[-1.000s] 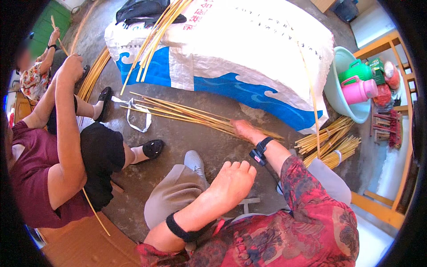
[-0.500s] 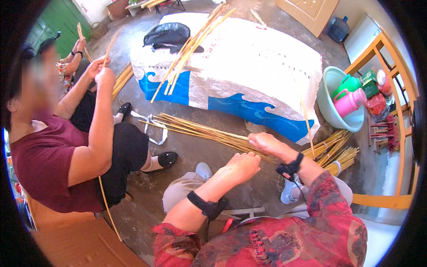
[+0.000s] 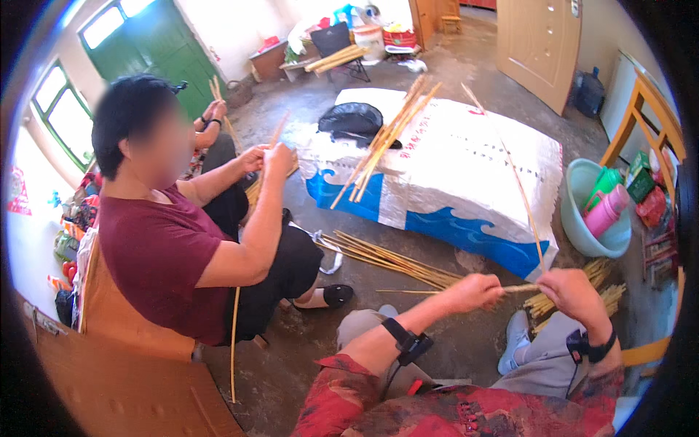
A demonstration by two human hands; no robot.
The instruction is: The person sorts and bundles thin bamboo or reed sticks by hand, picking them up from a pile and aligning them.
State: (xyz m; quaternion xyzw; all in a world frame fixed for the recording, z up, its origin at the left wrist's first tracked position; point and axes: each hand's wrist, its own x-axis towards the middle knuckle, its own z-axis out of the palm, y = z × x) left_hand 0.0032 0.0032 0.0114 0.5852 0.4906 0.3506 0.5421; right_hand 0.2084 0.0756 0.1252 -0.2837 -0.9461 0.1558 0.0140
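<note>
My left hand [image 3: 473, 293] is closed around a thin straw-coloured stalk [image 3: 518, 289], which lies level and juts out on both sides of it. Its right end reaches my right hand [image 3: 577, 293], whose fingers are pinched together. From those fingers a second long stretch of stalk [image 3: 512, 166] slants up and left across the white sheet [image 3: 466, 164]. Whether both stretches are one bent stalk, I cannot tell. Just beyond my left hand, a loose pile of stalks [image 3: 393, 260] lies on the floor. Shorter bundles [image 3: 598, 285] rest behind my right hand.
More stalks [image 3: 386, 142] and a black bag-like item [image 3: 351, 121] lie on the sheet. At right stand a pale green basin [image 3: 571, 226] with a pink jug [image 3: 606, 211], and a wooden frame [image 3: 648, 109]. A co-worker in maroon [image 3: 156, 240] sits close at left, holding a stalk.
The view has swung left and upward. My hands have left the floor pile and moved apart, now with stalk stretched between them. The co-worker still holds a stalk raised.
</note>
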